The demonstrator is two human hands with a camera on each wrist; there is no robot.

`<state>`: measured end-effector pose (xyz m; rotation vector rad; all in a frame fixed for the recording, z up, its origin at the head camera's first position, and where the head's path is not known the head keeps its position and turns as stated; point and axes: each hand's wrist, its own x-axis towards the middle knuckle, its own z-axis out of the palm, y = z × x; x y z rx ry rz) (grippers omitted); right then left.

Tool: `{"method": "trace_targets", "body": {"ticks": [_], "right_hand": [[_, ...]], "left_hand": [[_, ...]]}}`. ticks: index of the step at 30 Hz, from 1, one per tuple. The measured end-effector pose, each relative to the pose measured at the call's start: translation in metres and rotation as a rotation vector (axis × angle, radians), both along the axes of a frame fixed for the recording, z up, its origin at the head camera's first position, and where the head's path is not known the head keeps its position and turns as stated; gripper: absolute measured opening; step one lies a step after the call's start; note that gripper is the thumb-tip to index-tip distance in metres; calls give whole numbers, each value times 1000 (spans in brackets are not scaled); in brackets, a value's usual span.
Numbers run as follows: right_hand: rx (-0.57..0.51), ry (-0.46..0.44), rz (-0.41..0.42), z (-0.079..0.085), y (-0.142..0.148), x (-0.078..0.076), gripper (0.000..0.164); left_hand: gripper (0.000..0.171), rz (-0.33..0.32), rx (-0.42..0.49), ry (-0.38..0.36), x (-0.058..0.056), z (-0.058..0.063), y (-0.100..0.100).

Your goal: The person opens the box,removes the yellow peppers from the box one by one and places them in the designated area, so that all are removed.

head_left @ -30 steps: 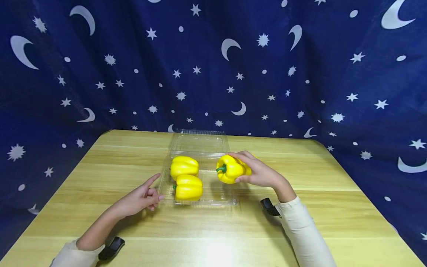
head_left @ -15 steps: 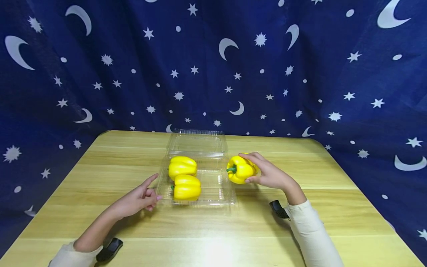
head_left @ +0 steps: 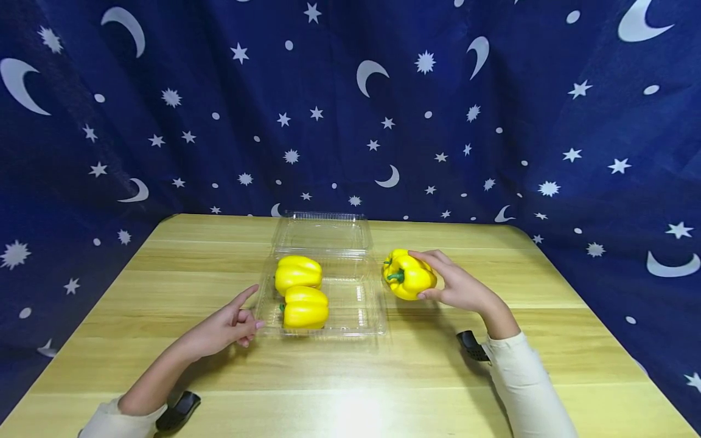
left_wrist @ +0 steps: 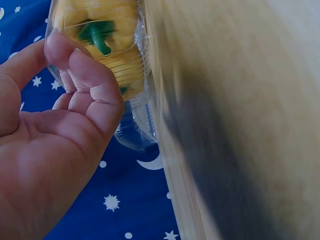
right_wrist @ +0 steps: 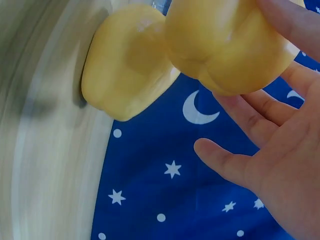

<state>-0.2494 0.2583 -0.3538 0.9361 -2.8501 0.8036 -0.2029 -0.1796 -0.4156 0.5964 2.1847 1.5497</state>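
A dark blue curtain (head_left: 339,146) with white moons and stars hangs behind a wooden worktop (head_left: 339,365). In the head view, a clear container (head_left: 350,332) carries a far pepper (head_left: 298,274) and a near pepper (head_left: 305,308). The held pepper (head_left: 414,280) is just right of it, stem end facing left; the right grip (head_left: 454,287), much the nearer hand, spans its body from the right. A fourth pepper (head_left: 392,258) peeks out behind. The left grip (head_left: 227,325) holds no pepper, index straight, other fingers bent. In the left wrist view its fingertips overlap the container; contact is unclear. The right wrist view shows the held pepper raised, the fourth on the worktop.
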Motion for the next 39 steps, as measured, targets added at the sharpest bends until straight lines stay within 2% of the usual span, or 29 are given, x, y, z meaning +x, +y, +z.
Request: {"method": "trace_targets", "body": {"ticks": [10, 27, 34, 39], "right_hand": [[-6, -2, -70, 5, 23, -5, 72], [-23, -56, -180, 2, 53, -14, 73], [-42, -31, -215, -3, 66, -20, 75], [-29, -63, -258, -9, 74, -25, 75]], "left_hand": [[83, -8, 3, -4, 0, 1, 0], [83, 5, -13, 5, 2, 2, 1], [83, -2, -2, 5, 2, 3, 1], [83, -6, 3, 6, 1, 1, 1]]}}
